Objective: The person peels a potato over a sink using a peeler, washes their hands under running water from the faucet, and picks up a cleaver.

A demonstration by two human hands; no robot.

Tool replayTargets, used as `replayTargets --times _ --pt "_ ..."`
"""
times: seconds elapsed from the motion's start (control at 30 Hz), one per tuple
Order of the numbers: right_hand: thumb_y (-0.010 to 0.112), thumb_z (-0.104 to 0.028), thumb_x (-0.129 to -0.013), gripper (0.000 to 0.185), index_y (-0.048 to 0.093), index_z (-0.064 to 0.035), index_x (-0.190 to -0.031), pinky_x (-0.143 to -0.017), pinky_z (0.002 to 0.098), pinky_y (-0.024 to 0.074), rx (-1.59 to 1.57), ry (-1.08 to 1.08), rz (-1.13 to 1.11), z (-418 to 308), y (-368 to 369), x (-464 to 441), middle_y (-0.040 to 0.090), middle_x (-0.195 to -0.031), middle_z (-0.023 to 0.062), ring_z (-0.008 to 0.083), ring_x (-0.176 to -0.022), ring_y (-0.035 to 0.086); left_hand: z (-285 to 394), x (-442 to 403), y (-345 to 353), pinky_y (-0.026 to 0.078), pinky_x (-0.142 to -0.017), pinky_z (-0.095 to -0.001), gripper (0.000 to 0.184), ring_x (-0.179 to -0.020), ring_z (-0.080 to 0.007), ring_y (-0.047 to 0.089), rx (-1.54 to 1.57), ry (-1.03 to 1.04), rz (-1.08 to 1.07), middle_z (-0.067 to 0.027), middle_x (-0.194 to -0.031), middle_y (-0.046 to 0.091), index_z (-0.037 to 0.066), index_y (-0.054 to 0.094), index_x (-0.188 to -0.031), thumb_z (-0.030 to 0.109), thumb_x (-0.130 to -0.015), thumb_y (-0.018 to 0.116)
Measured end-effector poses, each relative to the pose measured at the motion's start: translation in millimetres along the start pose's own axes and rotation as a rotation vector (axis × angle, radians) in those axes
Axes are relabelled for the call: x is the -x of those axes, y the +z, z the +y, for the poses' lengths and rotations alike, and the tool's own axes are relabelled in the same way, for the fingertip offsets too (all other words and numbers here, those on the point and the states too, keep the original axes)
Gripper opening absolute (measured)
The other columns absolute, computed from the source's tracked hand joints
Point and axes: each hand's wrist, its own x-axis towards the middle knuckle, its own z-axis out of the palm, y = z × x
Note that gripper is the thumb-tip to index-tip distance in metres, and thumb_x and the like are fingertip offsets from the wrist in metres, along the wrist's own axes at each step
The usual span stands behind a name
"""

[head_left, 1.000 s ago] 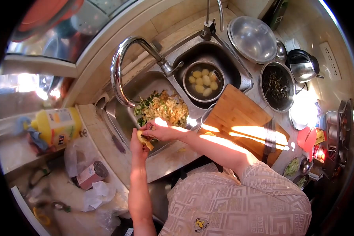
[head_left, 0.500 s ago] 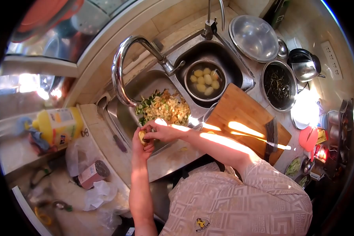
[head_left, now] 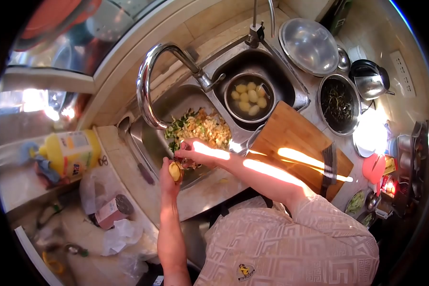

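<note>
My left hand [head_left: 167,177] is closed around a yellowish, peeled-looking potato [head_left: 175,172] near the front edge of the left sink basin [head_left: 152,145]. Just above and to the right of it, my right hand [head_left: 194,153] has its fingers curled together; a small dark item may be in them, but I cannot make it out. Beyond both hands, a heap of peelings and green scraps [head_left: 202,127] lies in that basin. In the right basin [head_left: 233,59] stands a metal bowl [head_left: 229,110] holding several peeled potatoes [head_left: 252,97] in water.
A chrome faucet [head_left: 143,90] arches over the left basin. To the right lies a wooden cutting board [head_left: 281,133] with a dark-handled knife [head_left: 329,167] across it. Behind it sits a bowl of dark strands [head_left: 339,102]. A yellow bottle [head_left: 71,150] stands at left.
My right hand has shifted up and slightly right, away from the potato. More of the potato's pale surface shows in my left hand, which has moved only slightly.
</note>
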Motion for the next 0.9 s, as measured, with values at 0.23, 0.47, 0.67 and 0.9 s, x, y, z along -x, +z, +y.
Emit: replayTargets --times 0.23,0.47,0.67,0.9 --pt "0.065 -0.028 -0.083 0.031 0.052 -0.0003 -0.075 -0.061 0.0265 0.0494 0.295 -0.138 -0.126 -11.7 10.9 7.1 0.063 -0.081 0.0092 0.0129 -0.072 0.059 7.3 3.1 -2.2 0.045 -0.062 -0.023 0.058 -0.07 -0.0104 0.058 -0.246 0.192 0.01 -0.0055 -0.079 0.062 0.003 0.059 -0.084 0.05 -0.095 0.027" --pt "0.064 -0.027 -0.084 0.029 0.051 -0.0017 -0.078 -0.051 0.0214 0.0468 0.037 0.083 0.012 -1.5 8.5 5.3 0.061 -0.079 0.0094 0.0132 -0.065 0.061 8.0 -4.3 -23.4 0.04 -0.05 -0.0218 0.069 -0.056 -0.0104 0.051 -0.154 0.235 -0.28 -0.0034 -0.068 0.057 0.002 0.056 -0.079 0.06 -0.091 0.021" --pt "0.063 -0.032 -0.085 0.031 0.049 -0.0055 -0.082 -0.071 0.0281 0.0504 0.251 -0.078 -0.013 -10.0 25.0 22.4 0.06 -0.09 0.0057 0.0118 -0.083 0.056 15.8 3.9 3.2 0.032 -0.041 -0.0188 0.07 -0.05 -0.011 0.045 0.085 -0.028 -0.214 -0.002 -0.064 0.052 0.002 0.055 -0.09 0.062 -0.09 0.018" --pt "0.063 -0.025 -0.085 0.027 0.054 -0.0003 -0.08 -0.064 0.0273 0.0552 -0.178 0.082 -0.034 1.7 10.7 13.2 0.062 -0.085 0.0093 0.0151 -0.078 0.06 -11.8 -7.9 -33.9 0.035 -0.043 -0.018 0.063 -0.062 -0.0102 0.05 0.399 -0.099 -0.596 -0.0056 -0.088 0.059 0.0 0.052 -0.113 0.054 -0.094 0.025"
